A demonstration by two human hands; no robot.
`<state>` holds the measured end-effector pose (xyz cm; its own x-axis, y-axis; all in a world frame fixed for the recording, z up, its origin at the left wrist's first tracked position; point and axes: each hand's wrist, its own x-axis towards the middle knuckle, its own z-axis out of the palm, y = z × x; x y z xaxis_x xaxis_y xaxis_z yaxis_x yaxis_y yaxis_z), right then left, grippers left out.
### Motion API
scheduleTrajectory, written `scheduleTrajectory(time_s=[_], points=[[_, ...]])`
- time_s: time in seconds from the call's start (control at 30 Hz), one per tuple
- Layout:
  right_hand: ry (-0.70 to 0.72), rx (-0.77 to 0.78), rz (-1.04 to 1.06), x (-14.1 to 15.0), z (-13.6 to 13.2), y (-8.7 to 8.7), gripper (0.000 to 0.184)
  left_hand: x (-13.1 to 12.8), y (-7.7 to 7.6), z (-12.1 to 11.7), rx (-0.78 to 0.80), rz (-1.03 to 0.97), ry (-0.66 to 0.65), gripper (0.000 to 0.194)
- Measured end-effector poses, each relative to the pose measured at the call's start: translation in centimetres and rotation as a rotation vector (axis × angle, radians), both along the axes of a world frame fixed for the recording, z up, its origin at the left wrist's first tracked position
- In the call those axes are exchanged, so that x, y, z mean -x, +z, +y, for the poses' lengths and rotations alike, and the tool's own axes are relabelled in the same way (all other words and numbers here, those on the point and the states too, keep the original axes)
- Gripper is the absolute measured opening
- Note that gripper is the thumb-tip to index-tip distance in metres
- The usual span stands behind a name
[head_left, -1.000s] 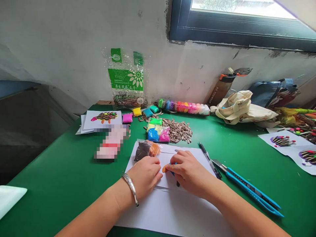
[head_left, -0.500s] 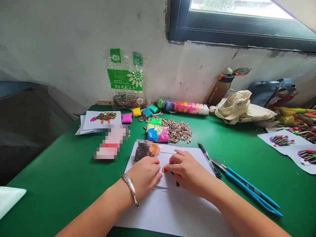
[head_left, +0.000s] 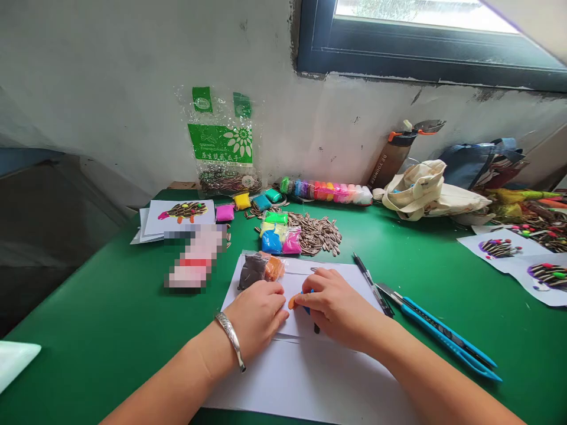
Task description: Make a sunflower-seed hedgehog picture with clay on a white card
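White paper (head_left: 261, 378) lies under both my hands. My left hand (head_left: 257, 310), with a silver bangle on the wrist, rests on the sheet, its fingers lying on the paper and holding nothing I can see. My right hand (head_left: 334, 304) has its fingers bent together, the tips pressed on a small flattened piece of orange clay (head_left: 292, 302). Something blue (head_left: 306, 297) shows beneath those fingers, mostly hidden. A small black piece (head_left: 316, 328) pokes out below the right hand. Just beyond my left hand sit packets of black clay (head_left: 252, 270) and orange clay (head_left: 274, 268).
Sunflower seeds (head_left: 321, 233) are heaped behind the paper, beside colourful clay packets (head_left: 271, 242). A pen (head_left: 370, 280) and a blue utility knife (head_left: 443, 330) lie to the right. Finished pictures (head_left: 177, 218) sit back left. A seed bag (head_left: 225, 147) leans on the wall.
The view has shifted slightly, so everything sits a little further left. Both hands keep nearly the same pose, the right fingertips still on the orange clay.
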<state>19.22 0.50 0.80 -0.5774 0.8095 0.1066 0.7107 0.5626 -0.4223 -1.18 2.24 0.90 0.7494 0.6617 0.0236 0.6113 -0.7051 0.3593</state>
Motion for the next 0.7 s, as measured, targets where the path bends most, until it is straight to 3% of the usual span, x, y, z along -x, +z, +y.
scheduleTrajectory(time_s=[0.23, 0.47, 0.7], points=[[-0.049, -0.096, 0.040, -1.2, 0.4, 0.6, 0.036, 0.1, -0.3, 0.2, -0.005, -0.039, -0.016, 0.023], [0.002, -0.026, -0.027, -0.6, -0.3, 0.9, 0.039, 0.3, -0.9, 0.3, 0.012, -0.062, -0.006, 0.023], [0.038, -0.017, -0.063, -0.3, -0.2, 0.8, 0.032, 0.2, -0.5, 0.3, -0.002, -0.041, -0.018, 0.023]])
